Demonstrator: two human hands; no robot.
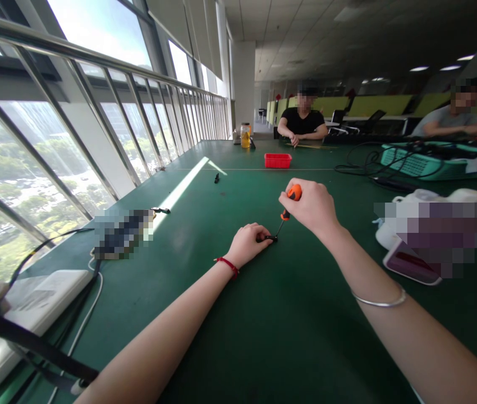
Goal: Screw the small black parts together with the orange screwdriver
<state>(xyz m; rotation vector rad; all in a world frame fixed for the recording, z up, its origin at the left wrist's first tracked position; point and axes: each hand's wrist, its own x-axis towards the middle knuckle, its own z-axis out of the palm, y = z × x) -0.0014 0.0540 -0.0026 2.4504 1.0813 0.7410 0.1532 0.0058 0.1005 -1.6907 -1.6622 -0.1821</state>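
Note:
My right hand [316, 207] is closed around the orange and black handle of a screwdriver [285, 215]. The screwdriver leans, and its thin shaft runs down to a small black part [270, 238] on the green table [205, 314]. Fingers of my left hand [249, 244] pinch that small black part against the tabletop. It is too small and too much covered to name its kind. The tip of the screwdriver meets the part's right end; whether it sits in a screw I cannot tell.
Ahead stand a red bin [278, 161] and a jar [245, 136]. A small black piece [216, 178] lies farther left. At right are a teal basket [432, 168] with cables and a white object [390, 224]. A white power strip [53, 292] lies left. Two people sit beyond.

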